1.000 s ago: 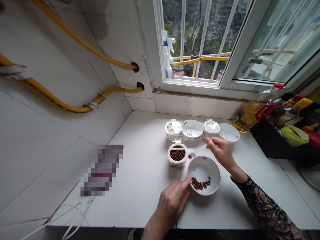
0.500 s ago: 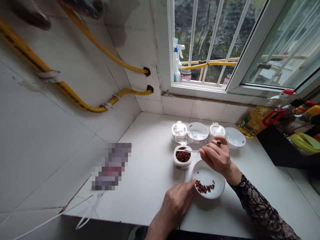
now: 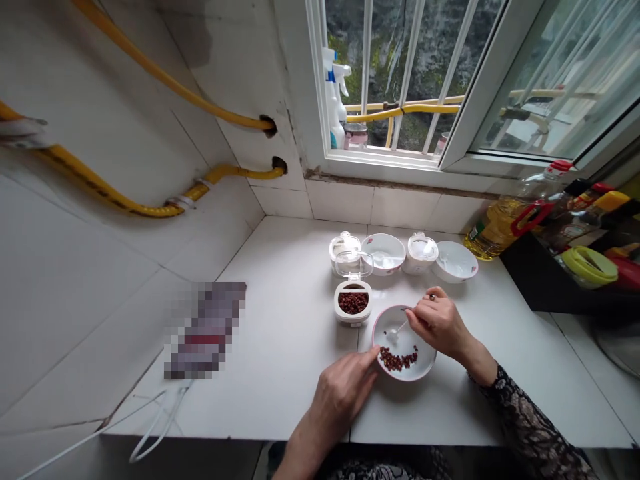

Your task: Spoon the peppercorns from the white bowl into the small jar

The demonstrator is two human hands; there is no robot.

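My right hand [image 3: 436, 321] is closed on a small white spoon [image 3: 396, 334], its tip down inside a white bowl [image 3: 420, 365] with a pink rim. Dark red peppercorns [image 3: 397, 359] lie along the near side of the bowl. The fingers of my left hand [image 3: 345, 387] grip the bowl's left edge, with part of them hidden below the rim. Just behind and left of the bowl stands a white spice jar [image 3: 353, 318], its clear lid raised and the same dark red peppercorns inside.
A lidded white jar [image 3: 345, 248], a white bowl [image 3: 384, 267], a second lidded jar [image 3: 421, 255] and another bowl [image 3: 456, 268] line the back. An oil bottle [image 3: 493, 227] and a black rack [image 3: 530, 273] of bottles stand right. A blurred item [image 3: 207, 333] with a white cable lies left.
My right hand has brought the spoon from over the open spice jar down into the bowl. My left hand stays at the bowl's edge. The view has shifted slightly.
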